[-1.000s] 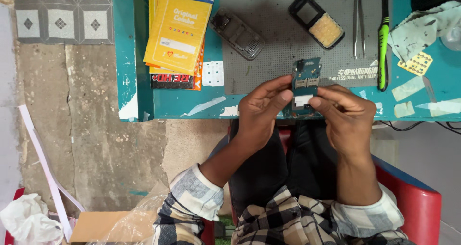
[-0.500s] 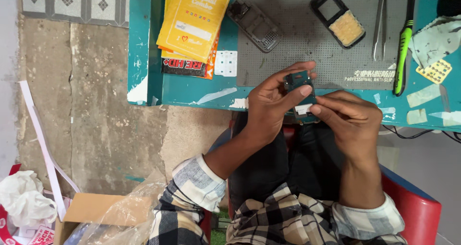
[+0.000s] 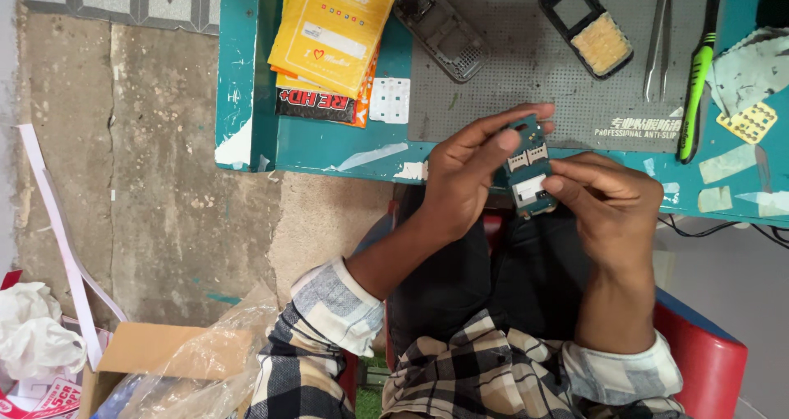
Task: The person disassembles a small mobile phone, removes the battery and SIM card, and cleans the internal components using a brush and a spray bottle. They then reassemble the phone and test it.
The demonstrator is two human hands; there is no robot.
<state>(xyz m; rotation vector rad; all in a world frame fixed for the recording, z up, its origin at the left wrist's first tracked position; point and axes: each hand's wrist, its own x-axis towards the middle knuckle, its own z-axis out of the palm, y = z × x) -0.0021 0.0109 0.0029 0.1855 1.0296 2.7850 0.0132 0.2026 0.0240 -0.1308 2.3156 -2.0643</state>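
Left hand: my left hand [image 3: 464, 181] grips the circuit board [image 3: 528, 166] from its left side, fingers stretched along the far edge and the thumb pressed against the board's face.
Right hand: my right hand [image 3: 612, 209] meets the board from the right, thumb and forefinger pinched together on its near right edge, the other fingers curled under.
Circuit board: I see a small teal-green board with pale metal slots, held upright between both hands, just at the near edge of the teal table [image 3: 246, 74] and above my lap.
Mat: a grey dotted work mat [image 3: 526, 66] lies on the table just far of the board.
On the mat: 2 phone parts, a grey phone frame [image 3: 442, 31] to the far left and a black phone housing [image 3: 587, 26] with a yellowish pad, well apart from my hands.
Tools: metal tweezers [image 3: 659, 37] and a green-handled brush [image 3: 697, 74] lie at the mat's right edge.
Left of mat: a white keypad sheet [image 3: 389, 100] sits beside a stack of yellow packets [image 3: 333, 25].
Far right: a yellow keypad piece [image 3: 746, 123] rests on the table.
Floor, near left: a cardboard box [image 3: 156, 353] with clear plastic wrap over it.
Seat: a red chair [image 3: 699, 361] shows at my right.
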